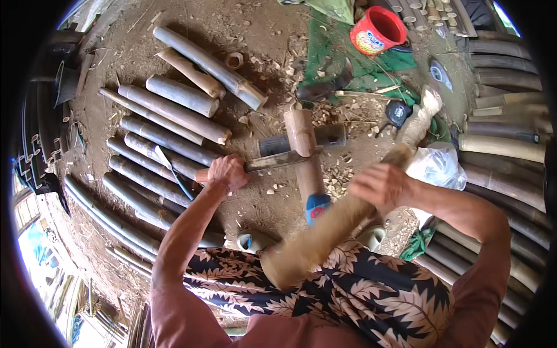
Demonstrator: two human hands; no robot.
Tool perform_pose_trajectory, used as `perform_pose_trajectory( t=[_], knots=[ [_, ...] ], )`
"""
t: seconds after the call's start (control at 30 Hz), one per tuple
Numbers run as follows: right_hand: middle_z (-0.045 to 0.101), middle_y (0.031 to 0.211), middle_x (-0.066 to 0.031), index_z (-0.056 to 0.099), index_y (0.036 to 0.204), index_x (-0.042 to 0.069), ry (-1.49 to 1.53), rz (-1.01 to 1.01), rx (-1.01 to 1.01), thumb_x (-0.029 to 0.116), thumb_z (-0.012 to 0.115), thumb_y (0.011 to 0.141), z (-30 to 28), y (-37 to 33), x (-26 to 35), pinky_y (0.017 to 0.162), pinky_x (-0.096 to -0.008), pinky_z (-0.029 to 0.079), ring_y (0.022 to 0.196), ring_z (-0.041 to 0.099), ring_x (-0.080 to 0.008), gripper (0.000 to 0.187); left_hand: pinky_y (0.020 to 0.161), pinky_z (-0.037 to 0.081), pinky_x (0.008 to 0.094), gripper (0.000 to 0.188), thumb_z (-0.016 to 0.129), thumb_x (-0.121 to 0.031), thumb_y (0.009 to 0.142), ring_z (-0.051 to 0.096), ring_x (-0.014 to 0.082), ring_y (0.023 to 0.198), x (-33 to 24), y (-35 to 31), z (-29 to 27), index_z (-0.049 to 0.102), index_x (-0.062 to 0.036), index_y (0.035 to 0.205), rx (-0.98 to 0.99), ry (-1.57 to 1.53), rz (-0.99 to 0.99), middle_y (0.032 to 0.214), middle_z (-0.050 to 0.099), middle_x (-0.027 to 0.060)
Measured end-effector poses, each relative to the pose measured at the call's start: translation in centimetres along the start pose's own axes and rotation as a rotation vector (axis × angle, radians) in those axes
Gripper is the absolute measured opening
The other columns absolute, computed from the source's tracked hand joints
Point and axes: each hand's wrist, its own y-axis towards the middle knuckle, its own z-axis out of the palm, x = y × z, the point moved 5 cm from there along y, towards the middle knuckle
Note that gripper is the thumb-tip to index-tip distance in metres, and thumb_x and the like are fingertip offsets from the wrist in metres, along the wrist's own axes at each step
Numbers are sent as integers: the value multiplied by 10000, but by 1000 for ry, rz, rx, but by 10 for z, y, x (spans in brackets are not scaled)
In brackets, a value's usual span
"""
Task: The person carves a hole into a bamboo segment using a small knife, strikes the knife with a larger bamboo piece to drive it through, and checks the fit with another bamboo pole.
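My left hand (228,172) is wrapped round a machete (277,161), whose wooden handle end sticks out to the left of the fist. Its blade lies across a short pale bamboo piece (300,130), which rests over a darker bamboo piece (333,135) set crosswise. A blue object with a red mark (317,207) is at the near end of the pale piece. My right hand (380,185) grips a thick wooden club (313,240), smeared by motion. The club's broad end points down left over my patterned cloth, apart from the blade.
Cut bamboo lengths (168,110) lie in rows on the left, and more bamboo (502,156) is stacked along the right. A red bucket (378,30) stands on green netting (328,52). Near it are a black tape measure (398,112) and a clear plastic bag (438,167). Chips litter the dirt floor.
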Motion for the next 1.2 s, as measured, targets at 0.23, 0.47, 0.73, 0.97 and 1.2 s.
perform_pose_trajectory(
  t=[0.23, 0.47, 0.73, 0.97, 1.2],
  knots=[
    [642, 1091, -203, 479, 1246, -8, -81, 824, 653, 321, 795, 646, -18, -24, -67, 721, -398, 558, 869, 658, -285, 754, 736, 535, 458, 417, 732, -436, 737, 659, 356, 821, 3, -24, 11, 667, -71, 927, -208, -7, 42, 1000, 642, 127],
    [676, 833, -146, 556, 1119, 45, 192, 453, 422, 380, 817, 575, -10, -66, 32, 580, -393, 600, 675, 673, -269, 690, 666, 439, 379, 513, 738, -548, 717, 591, 208, 740, -23, -67, 20, 602, -99, 924, -766, 32, 94, 840, 608, 71],
    [682, 944, -208, 529, 1174, -12, 570, 1066, 375, 332, 830, 587, -40, -91, 27, 776, -395, 598, 790, 700, -316, 743, 470, 428, 402, 872, 297, -901, 752, 528, 171, 499, 40, 11, -23, 705, -134, 837, -30, -250, 59, 545, 543, 28],
    [506, 1278, -212, 332, 1383, -59, 714, 1323, -210, 327, 787, 591, -73, -76, -21, 1017, -393, 395, 1188, 504, -289, 992, 671, 483, 428, 711, 487, -817, 768, 629, 261, 755, 37, 40, -60, 757, -173, 904, 67, -111, -10, 751, 667, 111],
    [447, 1349, -185, 267, 1442, -38, 631, 1078, -298, 260, 778, 680, -84, -5, -42, 1076, -369, 335, 1254, 455, -272, 964, 634, 477, 437, 596, 542, -718, 818, 633, 306, 668, 31, 29, -61, 750, -164, 889, 21, -6, 5, 662, 646, 126]
  ],
)
